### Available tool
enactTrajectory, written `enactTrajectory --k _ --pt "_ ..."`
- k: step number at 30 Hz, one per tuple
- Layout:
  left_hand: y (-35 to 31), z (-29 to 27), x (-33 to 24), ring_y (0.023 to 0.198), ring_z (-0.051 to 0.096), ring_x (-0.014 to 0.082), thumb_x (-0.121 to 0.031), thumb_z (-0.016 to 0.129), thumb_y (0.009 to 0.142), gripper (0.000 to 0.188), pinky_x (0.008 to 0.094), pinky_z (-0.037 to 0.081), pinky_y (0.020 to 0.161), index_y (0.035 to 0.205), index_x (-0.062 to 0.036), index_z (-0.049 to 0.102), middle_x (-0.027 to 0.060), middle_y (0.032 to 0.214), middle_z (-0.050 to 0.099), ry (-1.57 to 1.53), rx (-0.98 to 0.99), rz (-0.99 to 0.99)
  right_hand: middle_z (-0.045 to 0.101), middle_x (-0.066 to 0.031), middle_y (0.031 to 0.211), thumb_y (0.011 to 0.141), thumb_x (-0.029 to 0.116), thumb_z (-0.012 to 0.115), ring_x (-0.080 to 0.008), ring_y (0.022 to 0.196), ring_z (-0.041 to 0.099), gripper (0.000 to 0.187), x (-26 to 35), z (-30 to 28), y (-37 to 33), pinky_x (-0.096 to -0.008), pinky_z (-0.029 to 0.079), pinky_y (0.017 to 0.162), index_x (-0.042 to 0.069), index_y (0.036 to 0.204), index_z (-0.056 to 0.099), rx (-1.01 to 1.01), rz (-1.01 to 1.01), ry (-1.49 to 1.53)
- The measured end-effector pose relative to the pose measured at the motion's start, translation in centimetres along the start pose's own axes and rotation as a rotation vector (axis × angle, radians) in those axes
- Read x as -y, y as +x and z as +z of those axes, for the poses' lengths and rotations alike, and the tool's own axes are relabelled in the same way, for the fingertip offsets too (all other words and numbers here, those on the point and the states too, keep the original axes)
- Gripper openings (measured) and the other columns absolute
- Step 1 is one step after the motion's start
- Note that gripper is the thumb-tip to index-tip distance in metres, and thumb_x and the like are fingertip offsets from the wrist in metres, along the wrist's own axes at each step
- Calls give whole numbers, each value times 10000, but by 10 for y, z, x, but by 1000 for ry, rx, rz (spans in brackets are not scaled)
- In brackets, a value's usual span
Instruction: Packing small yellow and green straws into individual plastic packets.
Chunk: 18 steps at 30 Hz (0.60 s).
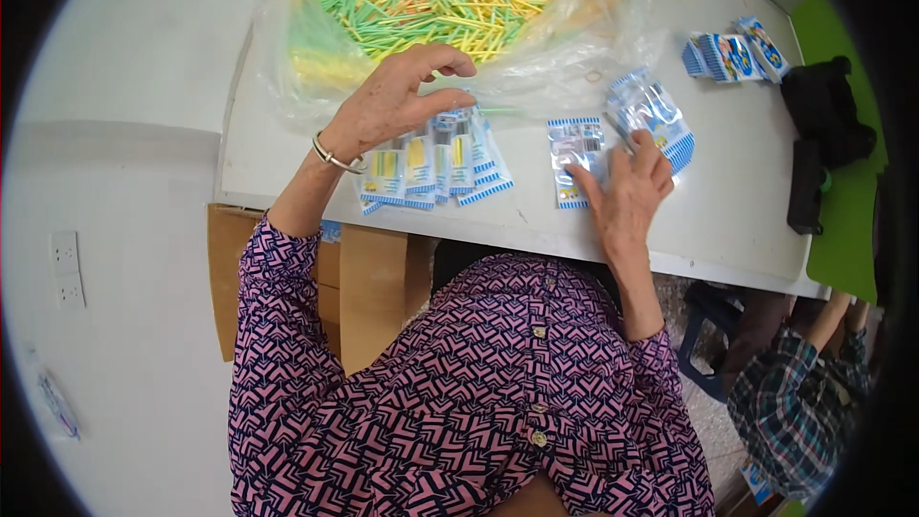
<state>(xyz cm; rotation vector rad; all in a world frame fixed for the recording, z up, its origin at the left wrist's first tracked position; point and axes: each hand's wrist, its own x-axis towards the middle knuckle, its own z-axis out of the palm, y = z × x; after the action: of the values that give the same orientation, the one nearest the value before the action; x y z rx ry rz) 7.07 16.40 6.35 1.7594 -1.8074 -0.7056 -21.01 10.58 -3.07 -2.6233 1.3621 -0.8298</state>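
Note:
My left hand [397, 96] hovers over a fanned row of filled small packets [459, 163], thumb and fingers curved apart with nothing seen between them. The packets are clear with blue-striped ends, and yellow-green sticks show inside several. My right hand [630, 190] rests on the table with its thumb spread from its fingers. The thumb touches the edge of a single flat packet [577, 144]. Its fingertips lie at a pile of similar flat packets [661, 115]. A slim grey edge by the index finger is too small to make out.
A large clear plastic bag [287, 48] full of thin yellow, green and orange sticks [440, 0] lies open at the back of the white table [536, 230]. More blue packets [732, 57] and a black device [828, 124] are at the right. A person in plaid [785, 412] sits beyond.

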Motion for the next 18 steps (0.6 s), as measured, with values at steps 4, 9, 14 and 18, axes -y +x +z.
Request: enactTrajectory --k 4,9,14,18 --pt "22 30 -14 943 570 163 -232 687 809 297 304 435 816 1053 -77 620 34 1054 637 -67 18 95 468 -168 1211 730 208 728 -354 1078 416 266 2 9 0 -433 294 907 14 851 592 5 -29 148" --pt "44 67 -23 891 580 182 -236 697 803 290 297 456 773 1029 -73 618 57 974 638 -4 -43 319 551 -120 1098 761 98 681 -282 1027 483 192 -5 4 2 -416 291 906 40 916 583 42 -24 289" --pt "53 77 -40 787 583 170 -280 701 804 298 299 465 721 970 -42 632 76 865 631 -31 102 107 574 -122 948 764 39 679 -286 858 550 262 -1 -15 15 -389 363 808 32 983 536 -118 -240 366" --pt "51 78 -29 692 595 252 -329 713 740 332 343 461 655 815 -9 665 128 717 629 -289 142 1 581 -110 978 769 32 686 -261 890 564 337 8 -13 18 -379 423 761 4 1059 517 12 2 608"
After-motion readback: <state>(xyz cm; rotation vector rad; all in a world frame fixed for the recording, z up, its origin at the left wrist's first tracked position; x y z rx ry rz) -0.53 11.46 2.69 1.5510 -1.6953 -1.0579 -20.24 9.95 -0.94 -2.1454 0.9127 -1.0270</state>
